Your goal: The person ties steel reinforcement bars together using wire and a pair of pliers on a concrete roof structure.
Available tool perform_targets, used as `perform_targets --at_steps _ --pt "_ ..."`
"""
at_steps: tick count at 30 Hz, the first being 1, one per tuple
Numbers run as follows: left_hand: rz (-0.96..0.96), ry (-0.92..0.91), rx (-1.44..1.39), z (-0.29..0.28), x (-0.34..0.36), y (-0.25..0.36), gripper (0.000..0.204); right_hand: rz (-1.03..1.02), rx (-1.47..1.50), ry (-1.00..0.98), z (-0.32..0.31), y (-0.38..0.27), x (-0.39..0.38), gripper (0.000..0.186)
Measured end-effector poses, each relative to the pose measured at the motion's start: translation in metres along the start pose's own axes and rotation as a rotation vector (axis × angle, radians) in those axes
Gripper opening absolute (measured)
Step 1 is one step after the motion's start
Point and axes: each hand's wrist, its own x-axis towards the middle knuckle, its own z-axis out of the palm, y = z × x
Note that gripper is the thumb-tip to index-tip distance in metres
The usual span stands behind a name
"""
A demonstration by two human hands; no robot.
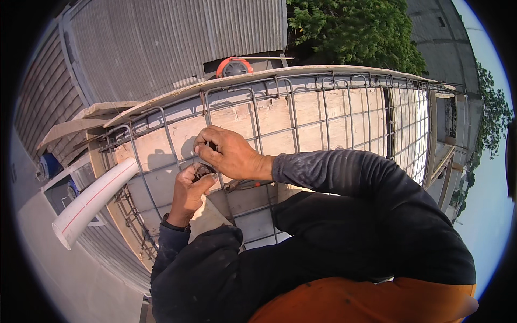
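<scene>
My left hand (189, 195) is closed around a small dark bundle (203, 171) that looks like thin wire. Just above it, my right hand (231, 153) has its fingers curled and pinched together; whatever sits between the fingertips is too small to make out. Both hands are over a grid of steel rebar (293, 121), close to one of its upright bars. A pincer-like tool with reddish handles (245, 185) lies on the bars, just below my right wrist. Pale plywood (231, 121) shows behind the rebar.
A white pipe with a red line (94, 204) sticks out at the left. Wooden boards (89, 124) edge the formwork. An orange-and-black round object (235, 67) rests beyond the far board. Corrugated metal sheets (172, 37) and a leafy tree (355, 32) are behind.
</scene>
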Motion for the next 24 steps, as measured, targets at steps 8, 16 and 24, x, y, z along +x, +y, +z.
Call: perform_targets --at_steps 8,16,24 --pt "-0.163 -0.326 0.325 0.005 -0.005 0.006 0.027 0.607 0.658 -0.158 0.020 -0.015 0.002 0.024" --pt "-0.080 -0.176 0.172 -0.002 -0.005 -0.014 0.042 0.367 0.303 -0.037 0.028 0.002 -0.003 0.027" --pt "-0.024 0.039 -0.342 0.014 -0.013 -0.016 0.044 0.661 0.656 0.035 0.036 -0.011 0.013 0.024"
